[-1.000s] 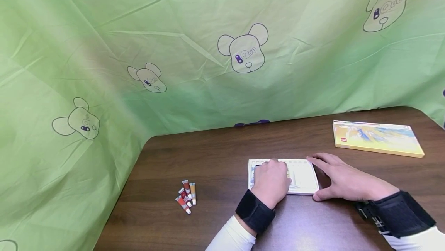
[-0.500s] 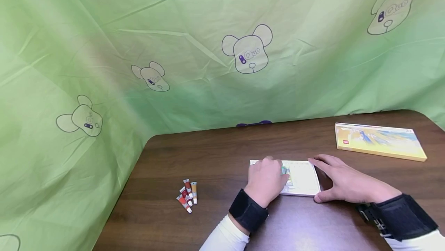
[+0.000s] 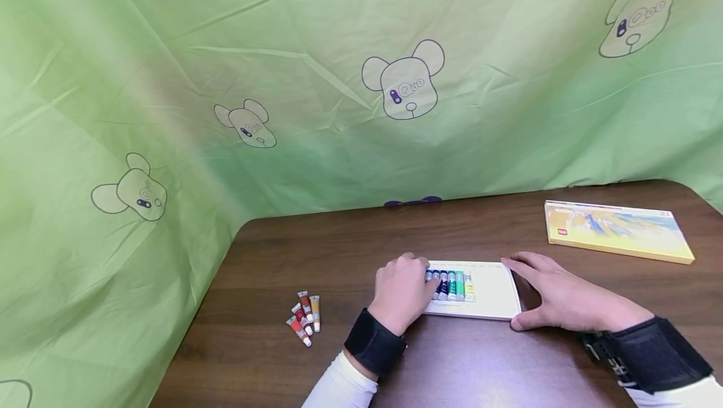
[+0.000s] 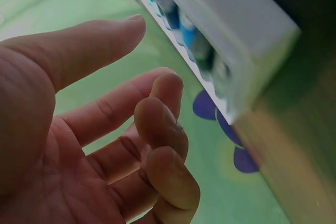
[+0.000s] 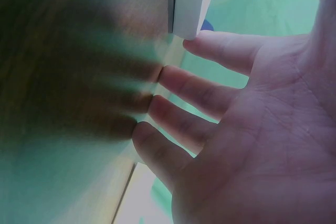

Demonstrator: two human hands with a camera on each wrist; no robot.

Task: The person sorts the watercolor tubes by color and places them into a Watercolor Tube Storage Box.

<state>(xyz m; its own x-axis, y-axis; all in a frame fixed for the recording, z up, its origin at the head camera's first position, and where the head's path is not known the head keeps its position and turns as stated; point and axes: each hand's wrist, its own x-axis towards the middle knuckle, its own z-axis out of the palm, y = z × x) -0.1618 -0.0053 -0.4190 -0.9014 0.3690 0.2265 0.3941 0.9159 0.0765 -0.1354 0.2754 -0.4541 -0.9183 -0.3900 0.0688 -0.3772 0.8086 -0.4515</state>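
Observation:
A white tray (image 3: pixel 494 289) lies on the wooden table, its left end hidden by my left hand (image 3: pixel 402 292). Blue, green and yellow paint tubes (image 3: pixel 460 285) stand side by side in it. My left wrist view shows the fingers (image 4: pixel 118 103) loosely bent, with nothing held, beside the tray's wall (image 4: pixel 223 9). At the tray's right end, my right hand (image 3: pixel 562 295) holds it between thumb, at the near corner, and index finger, at the far corner. The right wrist view has the index fingertip (image 5: pixel 195 44) against the tray's corner (image 5: pixel 190 14), while the other fingertips meet the tabletop.
Several loose red, orange and yellow paint tubes (image 3: pixel 302 319) lie together on the table to the left. A flat yellow box (image 3: pixel 620 232) with a painted cover sits at the back right. Behind the table hangs a green cloth (image 3: pixel 316 163) printed with bear heads.
My left hand has slid left along the tray from over the row of tubes to its left end, uncovering several blue and green tubes. My right hand stays at the right end.

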